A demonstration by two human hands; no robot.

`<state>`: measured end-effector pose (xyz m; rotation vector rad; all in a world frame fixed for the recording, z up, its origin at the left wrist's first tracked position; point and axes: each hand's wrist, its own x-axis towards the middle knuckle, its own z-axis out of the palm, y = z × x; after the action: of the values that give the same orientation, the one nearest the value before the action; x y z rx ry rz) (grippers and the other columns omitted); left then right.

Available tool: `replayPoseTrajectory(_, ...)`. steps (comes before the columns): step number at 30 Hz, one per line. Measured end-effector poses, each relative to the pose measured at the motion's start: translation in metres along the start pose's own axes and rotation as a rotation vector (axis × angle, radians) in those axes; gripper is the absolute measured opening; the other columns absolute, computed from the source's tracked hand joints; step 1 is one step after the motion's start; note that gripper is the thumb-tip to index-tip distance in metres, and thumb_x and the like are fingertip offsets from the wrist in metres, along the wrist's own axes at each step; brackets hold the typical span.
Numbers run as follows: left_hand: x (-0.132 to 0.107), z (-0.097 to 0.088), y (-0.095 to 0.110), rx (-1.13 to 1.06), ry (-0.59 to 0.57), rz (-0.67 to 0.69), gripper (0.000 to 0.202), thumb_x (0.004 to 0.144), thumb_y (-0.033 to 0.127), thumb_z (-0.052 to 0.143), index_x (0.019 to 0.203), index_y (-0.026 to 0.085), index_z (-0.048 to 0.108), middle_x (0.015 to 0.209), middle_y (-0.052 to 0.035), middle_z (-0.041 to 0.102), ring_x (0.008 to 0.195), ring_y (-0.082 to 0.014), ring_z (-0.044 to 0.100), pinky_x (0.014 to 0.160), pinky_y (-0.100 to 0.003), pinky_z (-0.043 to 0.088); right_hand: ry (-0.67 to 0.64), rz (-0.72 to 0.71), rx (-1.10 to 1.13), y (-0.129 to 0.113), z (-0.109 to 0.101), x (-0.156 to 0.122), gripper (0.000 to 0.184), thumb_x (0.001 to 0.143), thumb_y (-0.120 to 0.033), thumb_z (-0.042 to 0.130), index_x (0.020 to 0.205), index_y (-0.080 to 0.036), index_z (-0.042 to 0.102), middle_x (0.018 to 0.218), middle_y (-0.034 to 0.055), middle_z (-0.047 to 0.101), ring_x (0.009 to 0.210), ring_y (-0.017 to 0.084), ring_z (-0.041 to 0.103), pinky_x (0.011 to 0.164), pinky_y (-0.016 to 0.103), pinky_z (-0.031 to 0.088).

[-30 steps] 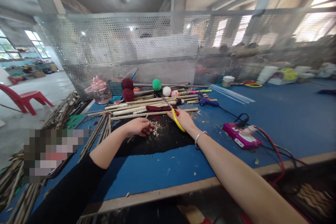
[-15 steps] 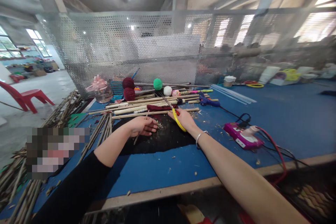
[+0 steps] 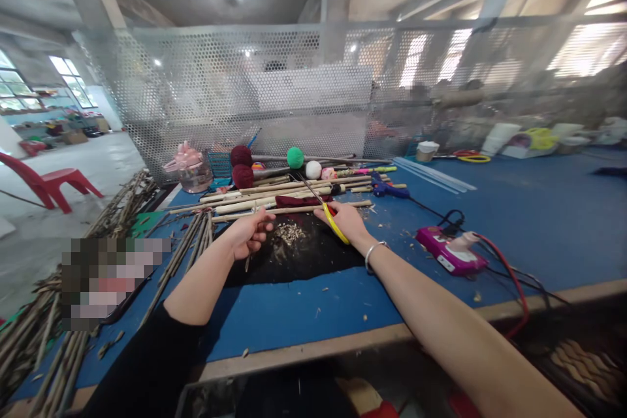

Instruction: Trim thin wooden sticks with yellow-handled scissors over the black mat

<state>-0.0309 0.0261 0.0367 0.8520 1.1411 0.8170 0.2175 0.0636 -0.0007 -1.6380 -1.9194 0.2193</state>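
My right hand grips a pair of scissors with yellow and red handles. Their blades point away, over the wooden sticks at the back. My left hand is closed around a thin twig, whose ends show above and below the fingers. Between the hands, small wood chips lie heaped on a black cloth. A dark red strip of cloth rests among the pale sticks just beyond.
Bundled twigs lie to the left. Yarn balls, a green one among them, sit at the back near a pink-lidded jar. At right are a blue glue gun and a purple power strip with cords. A perforated screen stands behind.
My left hand has moved left with the twig, away from the wood chips, so more of the heap shows. The right hand and scissors stay nearly in place.
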Motion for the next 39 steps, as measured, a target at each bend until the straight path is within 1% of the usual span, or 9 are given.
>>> replayPoseTrajectory(4,-0.004,-0.009,0.003,-0.293,0.115,-0.008,0.037,0.08,0.049,0.03,0.076,0.016,0.045,0.06,0.0005,0.048,0.034,-0.0029,0.025,0.03,-0.014,0.01,0.085,-0.049,-0.06,-0.008,-0.006,-0.003,0.041,0.071,-0.058,0.046,0.08,-0.021,0.062,0.075,0.0049,0.065,0.07,0.017,0.058,0.058,0.022,0.033)
replayPoseTrajectory(9,0.005,0.01,-0.001,-0.68,0.262,0.399,0.023,0.083,0.032,0.036,0.066,0.016,0.037,0.051,0.0053,0.037,0.034,-0.0013,0.023,0.031,-0.013,0.012,0.116,-0.072,0.046,-0.039,-0.013,0.004,0.04,0.07,-0.056,0.05,0.078,-0.019,0.063,0.072,0.0053,0.064,0.066,0.017,0.057,0.056,0.022,0.034)
replayPoseTrajectory(12,0.007,0.024,-0.014,-0.637,0.239,0.491,0.021,0.079,0.033,0.047,0.069,0.014,0.044,0.054,0.0041,0.04,0.037,-0.001,0.028,0.033,-0.012,0.018,0.112,-0.093,0.198,-0.06,-0.007,0.002,0.04,0.072,-0.054,0.048,0.074,-0.017,0.063,0.07,0.0044,0.064,0.064,0.015,0.056,0.055,0.021,0.035)
replayPoseTrajectory(15,0.005,0.032,-0.028,-0.504,0.093,0.422,0.017,0.072,0.027,0.057,0.072,0.012,0.05,0.056,0.0028,0.042,0.041,-0.0015,0.034,0.035,-0.012,0.022,0.132,0.007,0.259,-0.07,0.006,-0.009,0.04,0.073,-0.054,0.044,0.072,-0.017,0.059,0.065,0.0028,0.061,0.059,0.014,0.054,0.053,0.021,0.035)
replayPoseTrajectory(18,0.0,0.036,-0.036,-0.434,-0.017,0.381,0.018,0.067,0.026,0.062,0.072,0.011,0.054,0.058,0.0019,0.045,0.044,-0.0022,0.037,0.036,-0.013,0.022,0.055,0.069,0.184,-0.071,0.017,-0.023,0.037,0.065,-0.055,0.055,0.075,-0.019,0.057,0.068,0.0026,0.061,0.06,0.016,0.054,0.053,0.023,0.035)
replayPoseTrajectory(25,-0.004,0.042,-0.043,-0.286,-0.079,0.477,0.037,0.065,0.041,0.062,0.093,0.016,0.057,0.055,0.0044,0.044,0.043,-0.0034,0.038,0.039,-0.015,0.026,-0.018,-0.059,0.362,-0.065,0.028,-0.036,0.04,0.064,-0.045,0.062,0.094,-0.02,0.052,0.085,0.0042,0.06,0.072,0.016,0.056,0.061,0.024,0.039)
replayPoseTrajectory(30,0.003,0.038,-0.048,-0.234,-0.086,0.587,0.033,0.064,0.04,0.063,0.085,0.016,0.053,0.052,0.0062,0.041,0.04,-0.0025,0.033,0.038,-0.015,0.025,0.011,-0.157,0.379,-0.067,0.032,-0.034,0.038,0.064,-0.041,0.062,0.093,-0.019,0.052,0.084,0.0038,0.059,0.072,0.015,0.054,0.063,0.026,0.04)
replayPoseTrajectory(35,0.004,0.03,-0.044,-0.25,0.049,0.542,0.03,0.065,0.04,0.061,0.076,0.016,0.047,0.052,0.0064,0.039,0.038,-0.0017,0.029,0.035,-0.013,0.017,0.197,-0.191,0.341,-0.066,0.018,-0.045,0.04,0.064,-0.041,0.062,0.093,-0.016,0.05,0.079,0.0032,0.055,0.066,0.014,0.049,0.062,0.027,0.041)
replayPoseTrajectory(39,0.003,0.028,-0.04,-0.295,0.075,0.533,0.027,0.066,0.038,0.061,0.075,0.016,0.046,0.052,0.0067,0.037,0.037,-0.0015,0.028,0.035,-0.013,0.014,0.374,-0.276,0.428,-0.057,-0.018,-0.06,0.039,0.072,-0.042,0.054,0.099,-0.015,0.046,0.076,0.0019,0.051,0.062,0.013,0.047,0.059,0.027,0.041)
